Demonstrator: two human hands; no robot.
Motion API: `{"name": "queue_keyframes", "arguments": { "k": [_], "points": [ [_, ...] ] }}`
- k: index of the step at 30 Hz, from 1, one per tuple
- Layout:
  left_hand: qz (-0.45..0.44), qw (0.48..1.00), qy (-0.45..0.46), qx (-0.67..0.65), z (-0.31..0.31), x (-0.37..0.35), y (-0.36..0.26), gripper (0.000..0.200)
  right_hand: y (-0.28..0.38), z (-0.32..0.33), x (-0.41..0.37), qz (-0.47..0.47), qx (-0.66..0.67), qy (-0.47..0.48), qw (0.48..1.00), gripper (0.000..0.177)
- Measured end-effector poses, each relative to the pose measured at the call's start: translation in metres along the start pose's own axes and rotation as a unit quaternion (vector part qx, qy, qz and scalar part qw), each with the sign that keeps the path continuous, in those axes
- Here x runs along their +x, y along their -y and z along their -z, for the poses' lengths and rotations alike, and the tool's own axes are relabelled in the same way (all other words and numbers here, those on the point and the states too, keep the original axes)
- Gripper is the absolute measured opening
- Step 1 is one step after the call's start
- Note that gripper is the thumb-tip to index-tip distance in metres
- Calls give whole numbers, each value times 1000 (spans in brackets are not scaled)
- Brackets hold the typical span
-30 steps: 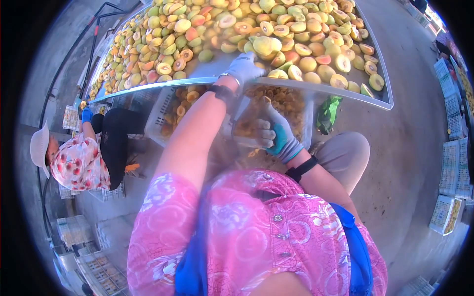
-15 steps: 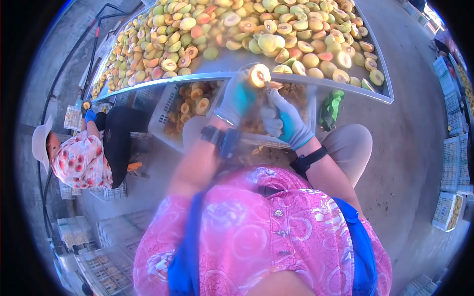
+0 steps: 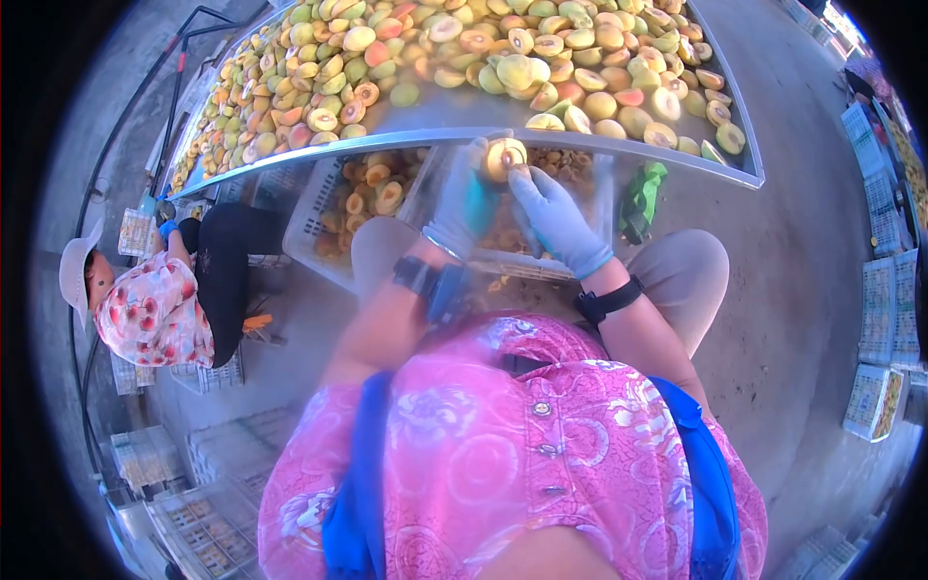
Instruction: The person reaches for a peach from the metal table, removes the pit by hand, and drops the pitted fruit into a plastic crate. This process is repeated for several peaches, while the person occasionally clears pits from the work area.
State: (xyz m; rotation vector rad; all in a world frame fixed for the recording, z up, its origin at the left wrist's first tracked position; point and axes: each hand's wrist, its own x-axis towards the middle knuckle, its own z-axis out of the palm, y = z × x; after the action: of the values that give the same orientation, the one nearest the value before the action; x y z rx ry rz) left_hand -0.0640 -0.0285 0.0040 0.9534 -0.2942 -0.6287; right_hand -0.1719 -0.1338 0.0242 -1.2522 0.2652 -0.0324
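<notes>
A halved yellow fruit (image 3: 504, 159) is in my left hand (image 3: 462, 205), which wears a grey and teal glove with the fingers wrapped round it. My right hand (image 3: 561, 220), gloved too, has its fingers pressed together at the cut face of the fruit; whatever it holds there is hidden. Both hands are just in front of the metal rim (image 3: 387, 141) of a table heaped with halved fruit (image 3: 541, 68). Below them stand two crates, one with fruit halves (image 3: 372, 193) at the left, the other with small brown pieces (image 3: 565, 164).
A green bag (image 3: 641, 201) hangs or lies right of the crates. At the left sits a co-worker (image 3: 155, 309) in a white hat and blue glove. Stacked crates stand at the lower left (image 3: 145, 454) and along the right side (image 3: 877, 401). Black hoses run down the left.
My right hand has moved up and left, its fingers now against the fruit's cut face. The fruit has turned in my left hand. The whole view has shifted slightly.
</notes>
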Motion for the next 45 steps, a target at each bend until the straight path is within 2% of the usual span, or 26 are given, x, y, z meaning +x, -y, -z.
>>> {"name": "queue_keyframes", "arguments": {
  "k": [4, 7, 9, 10, 11, 12, 13, 14, 15, 16, 17, 18, 20, 21, 22, 24, 26, 30, 31, 32, 33, 35, 36, 38, 42, 45],
  "points": [
    [5, 999, -12, -35, -8, 1, 1, 36, 3, -1, -2, -7, -9, -19, 1000, 34],
    [-28, 998, -4, 57, 1, 2, 11, 31, 3, -1, -3, -10, -6, -13, 1000, 35],
    [-133, 938, -3, 320, 18, 10, 23, 36, 2, -3, -4, -5, -49, -25, 998, 36],
    [-3, 999, -23, -39, 4, 6, 20, 29, 1, -6, -2, 10, -105, -52, 993, 37],
    [-95, 985, -11, 145, 73, 37, 61, 23, -32, 2, 13, 145, -230, -39, 962, 39],
    [-125, 976, 4, 178, -10, 0, 15, 20, -52, 2, 25, 194, -145, -27, 970, 42],
    [-105, 985, -4, 135, 2, 3, 19, 20, -5, -9, 0, 46, -151, -8, 987, 43],
    [-60, 996, -16, 59, 18, 8, 26, 23, -18, -10, 3, 94, -154, -18, 983, 44],
    [-8, 993, -113, 17, -12, -10, 12, 29, -37, -10, 13, 146, -162, -21, 976, 45],
    [-68, 991, -49, 107, 30, 4, 32, 34, -58, -7, 25, 159, -207, -31, 965, 45],
    [-29, 998, -55, 27, 19, 2, 22, 36, -37, -10, 15, 124, -175, -43, 976, 46],
    [-80, 986, -74, 127, 3, -5, 13, 36, -37, -11, 14, 143, -170, -53, 974, 47],
    [-50, 994, -76, 66, -11, -13, 2, 35, -44, -9, 6, 270, -245, -43, 930, 48],
    [-52, 994, -71, 61, -12, -15, 0, 35, -26, -16, 1, 90, -169, -43, 981, 48],
    [-56, 995, -49, 67, -11, -15, -2, 35, -16, -14, -4, 91, -174, -46, 979, 48],
    [-61, 995, -26, 73, -11, -17, -4, 36, -6, -11, -14, 49, -227, 98, 968, 60],
    [-153, 976, -90, 124, -16, -21, -4, 40, -15, -16, -6, 15, -193, 88, 977, 60],
    [-203, 966, -75, 141, -8, -21, -15, 45, -11, -27, -11, -10, -179, 84, 980, 49],
    [-116, 989, -64, 59, -8, -23, -22, 47, -15, -29, -7, -9, -181, 85, 980, 49],
    [-26, 998, -52, -24, -9, -25, -30, 50, -21, -27, 0, -75, -77, 103, 989, 46],
    [-27, 998, -52, -26, -15, -30, -40, 50, -27, -24, 3, -140, 28, 119, 983, 43],
    [46, 998, -32, -28, -22, -40, -55, 54, -36, -20, 3, -143, 81, 150, 975, 42],
    [46, 998, -32, -30, -20, -40, -54, 54, -36, -21, 2, -144, 134, 182, 963, 42],
    [-64, 995, 6, 75, -15, -41, -52, 56, -37, -25, 3, -146, 116, 170, 968, 42],
    [-2, 991, 46, 122, 2, -35, -57, 58, -20, -47, -24, -141, 117, 119, 976, 37],
    [-10, 983, 81, 162, 4, -40, -57, 61, -29, -49, -23, -153, 184, 188, 953, 46]
  ]
}}
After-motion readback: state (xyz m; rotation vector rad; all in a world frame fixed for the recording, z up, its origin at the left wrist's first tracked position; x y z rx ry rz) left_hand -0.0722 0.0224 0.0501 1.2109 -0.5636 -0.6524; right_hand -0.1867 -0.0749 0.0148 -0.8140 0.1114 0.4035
